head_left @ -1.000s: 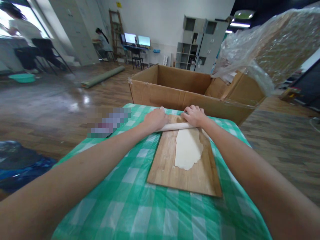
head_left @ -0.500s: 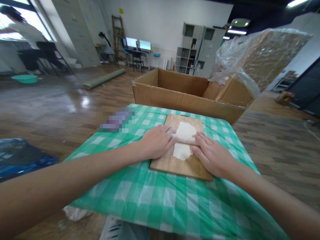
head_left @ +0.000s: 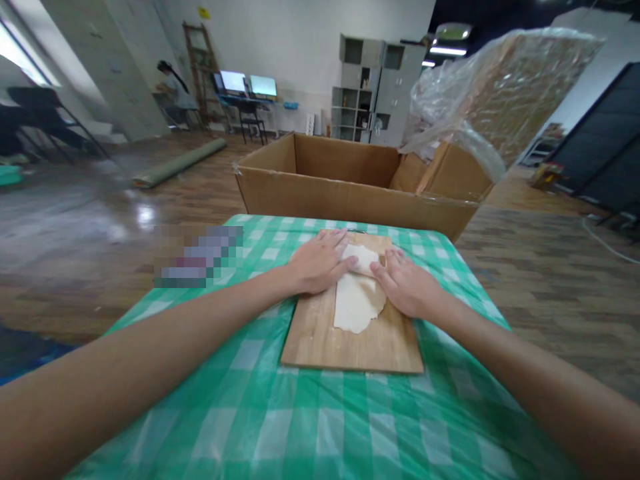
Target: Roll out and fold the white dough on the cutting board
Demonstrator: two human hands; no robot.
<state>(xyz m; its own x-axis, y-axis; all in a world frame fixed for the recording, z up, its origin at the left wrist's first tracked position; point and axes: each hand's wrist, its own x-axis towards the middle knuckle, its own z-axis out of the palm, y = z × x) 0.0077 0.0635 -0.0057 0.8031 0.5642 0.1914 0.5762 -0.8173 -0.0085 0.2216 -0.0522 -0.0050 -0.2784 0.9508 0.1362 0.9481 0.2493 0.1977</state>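
Between my two hands lies a pale rolling pin (head_left: pixel 366 265), set crosswise on a flat sheet of whitish dough (head_left: pixel 356 308). My left hand (head_left: pixel 323 261) rests on the pin's left end, fingers stretched forward and thumb along the pin. On the right end, my right hand (head_left: pixel 403 281) lies with its fingers extended and thumb pointing inward. Both palms hide the pin's ends. Most of the dough shows on the near side of the pin, with an uneven lower edge. Beneath it is a wooden cutting board (head_left: pixel 350 353).
A green-and-white checked cloth (head_left: pixel 240 407) covers the table. At its left edge is a blurred-out object (head_left: pixel 200 257). Beyond the table stands a large open cardboard box (head_left: pixel 350 190) with plastic wrap (head_left: pixel 450 93). A rolled mat (head_left: pixel 180 163) lies on the floor; a seated person (head_left: pixel 175 97) is farther back.
Both hands and the rolling pin have moved away from me toward the dough's far end, exposing more dough on the near side. The camera view has shifted to the right.
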